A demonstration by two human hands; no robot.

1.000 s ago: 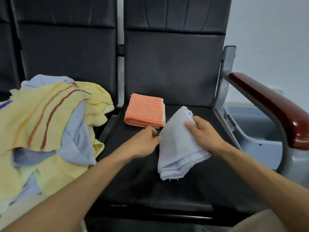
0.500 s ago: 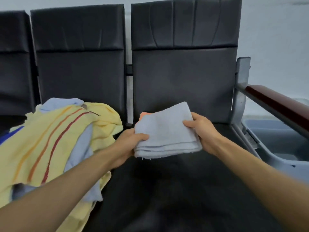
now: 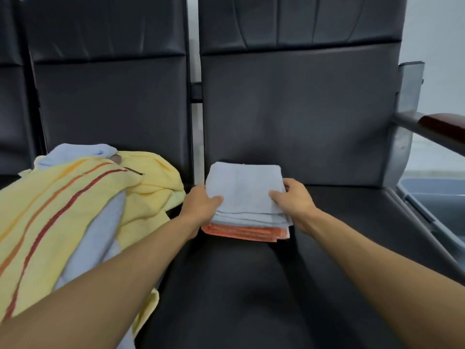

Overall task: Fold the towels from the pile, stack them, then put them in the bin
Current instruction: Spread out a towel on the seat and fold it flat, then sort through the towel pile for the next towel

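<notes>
A folded light-blue towel point(image 3: 245, 187) lies on top of the folded orange towel point(image 3: 247, 231), at the back of the black seat point(image 3: 251, 285). My left hand point(image 3: 200, 206) grips the blue towel's left edge, thumb on top. At the right edge my right hand point(image 3: 293, 199) holds it the same way, thumb on top and fingers down the side. The pile of unfolded towels point(image 3: 75, 217), yellow with red stripes and pale blue, covers the seat to the left. The grey bin point(image 3: 437, 197) stands at the far right, past the armrest.
A metal armrest with a dark red wooden top point(image 3: 442, 127) divides the seat from the bin. Black seat backs point(image 3: 297, 109) rise close behind the stack. The front half of the seat is bare black leather.
Both hands lifted the folded blue towel off the seat, carried it back and set it down on the orange towel. The pile has not moved.
</notes>
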